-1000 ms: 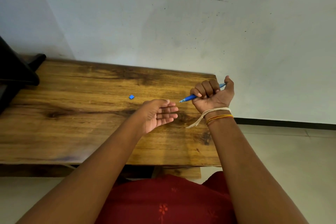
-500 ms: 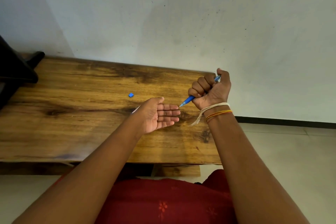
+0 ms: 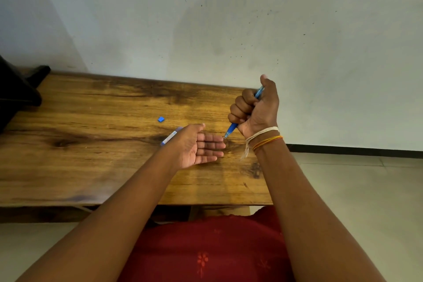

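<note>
Pen (image 3: 232, 127): blue, held in the right hand (image 3: 256, 110) above the right end of the table (image 3: 91, 144).
Pen axis: the long axis is steeply slanted, from upper right at the thumb to lower left under the fist.
Pen direction: the tip points down and to the left, toward the fingertips of the left hand (image 3: 196, 146). The back end comes out of the top of the fist, beside the thumb.
Pen tip: just beside the left fingertips; I cannot tell if it touches them.
Right hand fingers: clenched around the pen as a fist, with the thumb standing up along the back end.
Left hand fingers: released, straight and close together, palm turned up, holding nothing.
Left hand place: low over the table, left of the pen tip.
White pen (image 3: 170, 137): lies on the table just behind the left hand, partly hidden by it, slanted the same way.
Blue bit (image 3: 161, 119): small, on the table, near the white pen but apart from it.
Threads (image 3: 265, 137): white and orange, around the right wrist.
Wall (image 3: 229, 30): pale, behind the table.
Black object (image 3: 18, 89): at the far left end of the table.
</note>
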Demonstrator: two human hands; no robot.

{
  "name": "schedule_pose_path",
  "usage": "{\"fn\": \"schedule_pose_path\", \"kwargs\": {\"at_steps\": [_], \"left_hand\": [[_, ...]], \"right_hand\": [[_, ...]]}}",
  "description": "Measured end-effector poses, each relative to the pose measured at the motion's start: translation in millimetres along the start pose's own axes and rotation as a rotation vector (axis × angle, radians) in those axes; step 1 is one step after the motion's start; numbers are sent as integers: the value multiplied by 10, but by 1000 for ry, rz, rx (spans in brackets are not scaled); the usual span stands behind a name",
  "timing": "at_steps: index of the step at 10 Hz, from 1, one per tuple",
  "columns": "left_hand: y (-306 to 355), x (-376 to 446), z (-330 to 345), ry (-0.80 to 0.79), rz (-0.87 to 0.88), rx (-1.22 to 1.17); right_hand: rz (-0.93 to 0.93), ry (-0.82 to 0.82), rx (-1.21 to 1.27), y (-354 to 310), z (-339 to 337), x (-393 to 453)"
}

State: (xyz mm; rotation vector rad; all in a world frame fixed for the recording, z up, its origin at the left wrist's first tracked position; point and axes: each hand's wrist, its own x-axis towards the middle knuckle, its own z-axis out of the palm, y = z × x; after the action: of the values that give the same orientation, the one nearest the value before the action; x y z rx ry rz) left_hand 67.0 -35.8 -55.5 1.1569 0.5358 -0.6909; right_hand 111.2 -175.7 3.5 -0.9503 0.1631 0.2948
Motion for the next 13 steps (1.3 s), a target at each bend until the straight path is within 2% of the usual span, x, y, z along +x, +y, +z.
{"fn": "schedule_pose_path", "kwargs": {"at_steps": [13], "left_hand": [[14,-21,39,-4,2,8]], "right_hand": [[21,51,64,23,-106,50]]}}
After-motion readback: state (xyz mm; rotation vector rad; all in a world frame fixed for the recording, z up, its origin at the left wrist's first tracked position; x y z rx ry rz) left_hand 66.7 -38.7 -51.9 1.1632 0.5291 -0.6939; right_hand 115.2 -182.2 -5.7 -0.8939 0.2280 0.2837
